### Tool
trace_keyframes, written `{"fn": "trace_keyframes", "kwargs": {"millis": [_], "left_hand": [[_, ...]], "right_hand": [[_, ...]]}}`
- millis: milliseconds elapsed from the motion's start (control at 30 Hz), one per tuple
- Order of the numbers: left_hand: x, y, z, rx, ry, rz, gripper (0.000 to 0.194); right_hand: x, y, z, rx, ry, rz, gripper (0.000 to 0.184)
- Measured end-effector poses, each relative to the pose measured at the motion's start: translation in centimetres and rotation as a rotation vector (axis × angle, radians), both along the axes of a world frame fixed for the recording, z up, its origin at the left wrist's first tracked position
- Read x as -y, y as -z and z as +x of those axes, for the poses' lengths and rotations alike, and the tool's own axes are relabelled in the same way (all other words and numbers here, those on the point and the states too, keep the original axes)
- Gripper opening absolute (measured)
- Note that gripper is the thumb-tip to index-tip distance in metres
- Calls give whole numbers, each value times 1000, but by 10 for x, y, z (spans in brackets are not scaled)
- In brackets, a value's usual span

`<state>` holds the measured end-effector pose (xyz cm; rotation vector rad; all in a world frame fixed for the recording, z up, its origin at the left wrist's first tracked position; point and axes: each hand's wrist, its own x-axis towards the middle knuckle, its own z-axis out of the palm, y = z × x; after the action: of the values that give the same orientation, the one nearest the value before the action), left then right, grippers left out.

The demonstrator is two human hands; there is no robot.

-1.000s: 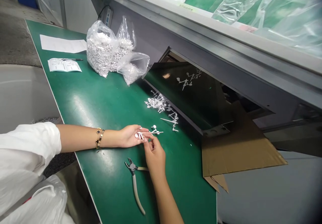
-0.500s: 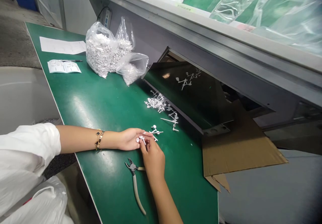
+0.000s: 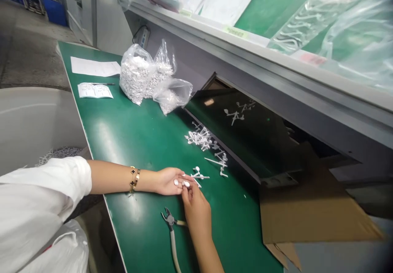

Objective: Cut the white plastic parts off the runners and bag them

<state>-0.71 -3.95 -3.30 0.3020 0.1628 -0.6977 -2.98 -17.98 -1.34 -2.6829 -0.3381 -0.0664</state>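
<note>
My left hand (image 3: 167,181) lies palm up over the green table, fingers stretched to the right. A small round white plastic piece (image 3: 176,182) rests in its palm, and another white piece (image 3: 186,184) is by its fingers. My right hand (image 3: 198,211) reaches up from below, thumb and fingertips pinched at that second piece; the fingertips partly hide it. Just beyond the fingers lies a branched white plastic sprue (image 3: 199,176). Diagonal cutters (image 3: 170,219) with pale handles lie on the table left of my right wrist, jaws apart, one handle partly hidden behind the right hand.
Several more sprues (image 3: 201,138) are heaped near a dark tilted panel (image 3: 245,134). Clear bags of white parts (image 3: 135,76) stand at the back, beside papers (image 3: 95,66) and a pen. A cardboard flap (image 3: 307,219) juts out at right. Overhead runs a metal-edged shelf (image 3: 245,46).
The camera view has shifted, so everything appears lower and further right. The white piece at my right fingertips has turned and now shows its round face. Both hands stay together.
</note>
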Motion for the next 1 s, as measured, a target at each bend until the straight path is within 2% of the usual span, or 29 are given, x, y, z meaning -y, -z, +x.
{"fn": "trace_keyframes", "kwargs": {"millis": [167, 267, 333, 433, 533, 600, 667, 767, 867, 1000], "left_hand": [[5, 6, 15, -8, -17, -77, 16], [4, 1, 26, -34, -92, -119, 18], [0, -2, 33, -98, -162, -96, 19], [-12, -8, 42, -193, -227, -7, 14], [-35, -14, 55, -122, -280, -18, 12], [-57, -16, 68, -55, -391, -17, 12], [-80, -15, 82, -81, -535, -57, 14], [-111, -8, 100, -191, -741, -219, 18], [-127, -3, 112, -224, -929, -354, 18], [-132, 0, 121, -287, -999, -533, 13]], "right_hand": [[8, -6, 14, 20, -44, 24, 45], [2, -26, 35, 74, -47, 14, 44], [-14, -45, 51, 98, -78, 17, 43], [-56, -76, 73, 153, -186, 2, 43], [-111, -101, 100, 243, -347, -1, 45], [-150, -113, 124, 294, -436, 6, 46], [-188, -122, 155, 348, -472, -6, 45], [-240, -135, 204, 435, -413, -25, 38], [-283, -146, 249, 540, -238, 3, 35], [-324, -156, 297, 551, -18, 72, 36]]}}
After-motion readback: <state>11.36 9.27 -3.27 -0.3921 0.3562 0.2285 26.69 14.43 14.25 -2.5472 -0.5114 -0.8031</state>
